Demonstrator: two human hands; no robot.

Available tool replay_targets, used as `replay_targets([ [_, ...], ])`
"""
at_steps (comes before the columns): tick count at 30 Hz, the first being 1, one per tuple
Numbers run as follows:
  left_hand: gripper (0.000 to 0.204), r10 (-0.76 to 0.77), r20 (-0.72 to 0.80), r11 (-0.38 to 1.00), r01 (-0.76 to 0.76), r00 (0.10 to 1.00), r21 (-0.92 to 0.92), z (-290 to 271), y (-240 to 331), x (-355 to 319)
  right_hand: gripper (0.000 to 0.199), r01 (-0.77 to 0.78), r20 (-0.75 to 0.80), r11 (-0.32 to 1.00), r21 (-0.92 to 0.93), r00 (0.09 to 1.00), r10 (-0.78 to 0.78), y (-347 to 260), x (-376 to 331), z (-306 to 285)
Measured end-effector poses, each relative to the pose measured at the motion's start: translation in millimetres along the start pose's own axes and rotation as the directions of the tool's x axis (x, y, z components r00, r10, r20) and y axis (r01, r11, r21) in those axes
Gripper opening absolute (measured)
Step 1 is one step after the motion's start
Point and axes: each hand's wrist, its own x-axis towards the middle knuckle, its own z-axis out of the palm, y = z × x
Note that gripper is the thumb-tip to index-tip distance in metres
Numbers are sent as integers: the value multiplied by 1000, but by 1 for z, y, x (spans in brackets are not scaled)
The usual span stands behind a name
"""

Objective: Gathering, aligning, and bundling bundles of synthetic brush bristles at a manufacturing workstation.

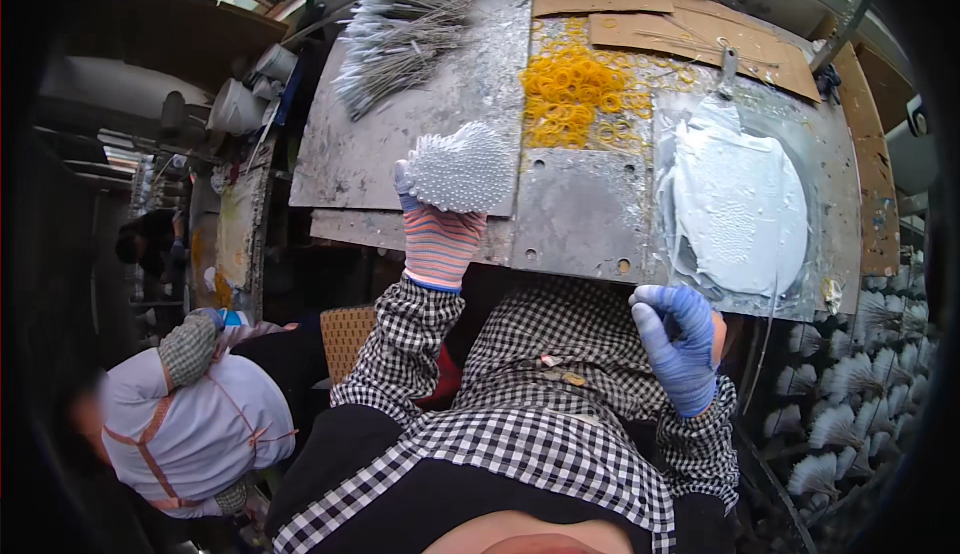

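Observation:
My left hand (pixel 441 244), in an orange-and-grey striped glove, is closed round a thick bundle of white-tipped stems (pixel 462 169). The bundle's dense face of small bead-like tips is turned up, over the front part of the table; its lower stems are hidden by the hand. My right hand (pixel 683 339), in a blue glove, is off the table's front edge, near a slab of white paste (pixel 738 204). Its thumb and finger bend together in a pinch; anything between their tips is too small to make out. Loose white-tipped stems (pixel 405 34) lie in a pile at the back left.
Yellow rubber bands (pixel 575 89) are heaped mid-table, behind a grey metal plate (pixel 580 209). A scraper (pixel 728 74) stands at the paste's far edge. Cardboard (pixel 690 39) lies behind. White fan-shaped bunches (pixel 850 384) fill the right side; a co-worker (pixel 205 424) is at left.

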Motion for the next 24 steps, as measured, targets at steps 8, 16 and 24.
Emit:
replay_targets([
  [8,46,148,-202,984,-165,968,-66,-44,34,-33,15,-11,197,995,98,980,-8,-2,-5,44],
  [16,42,221,-256,974,-228,941,-1,-41,32,-35,14,39,258,998,50,965,-51,-4,-7,52],
  [24,44,196,-267,976,-214,943,-38,-46,33,-36,14,-3,290,997,73,957,-19,-5,-10,52],
])
